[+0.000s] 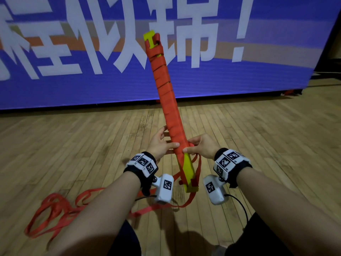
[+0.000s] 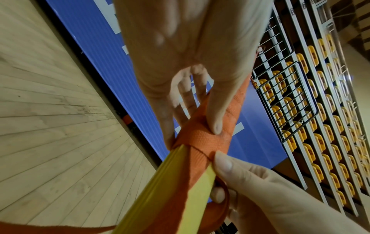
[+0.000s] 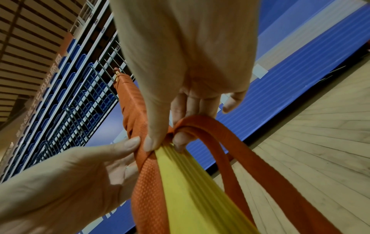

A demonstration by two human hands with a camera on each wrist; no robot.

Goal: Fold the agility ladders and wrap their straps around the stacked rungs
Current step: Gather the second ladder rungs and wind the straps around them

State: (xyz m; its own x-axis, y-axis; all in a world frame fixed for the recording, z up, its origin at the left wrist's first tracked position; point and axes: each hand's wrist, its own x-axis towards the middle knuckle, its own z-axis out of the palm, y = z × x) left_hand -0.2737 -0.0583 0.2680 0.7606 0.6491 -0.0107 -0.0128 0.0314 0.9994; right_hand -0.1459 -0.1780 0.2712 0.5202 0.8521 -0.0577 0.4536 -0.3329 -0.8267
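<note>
While loose strap (image 1: pixel 55 209) lies in loops on the floor (image 1: pixel 73 145) at far left, its run leads right toward the bundle. My left hand (image 1: pixel 158 143) is clamped on the rungs (image 1: pixel 188 169) low down: thumb pressed on the wrapped orange band, fingers curled round the back. The stack tilts up and away, top leaning left, orange strap wound round it almost full length; yellow shows at the top end and at the bare bottom end near my wrists. My right hand (image 1: pixel 201 146) sits just right of the left, thumbs nearly touching. Its grip is closed too: thumb on the edge of the last wrap, fingers pinching a loop of strap against the stack's right side. More strap hangs from there, down past the bottom end. Wrist cameras (image 1: pixel 164 189) on both arms. Behind, a blue banner (image 1: pixel 239 80) with white lettering stands on the wood floor.
</note>
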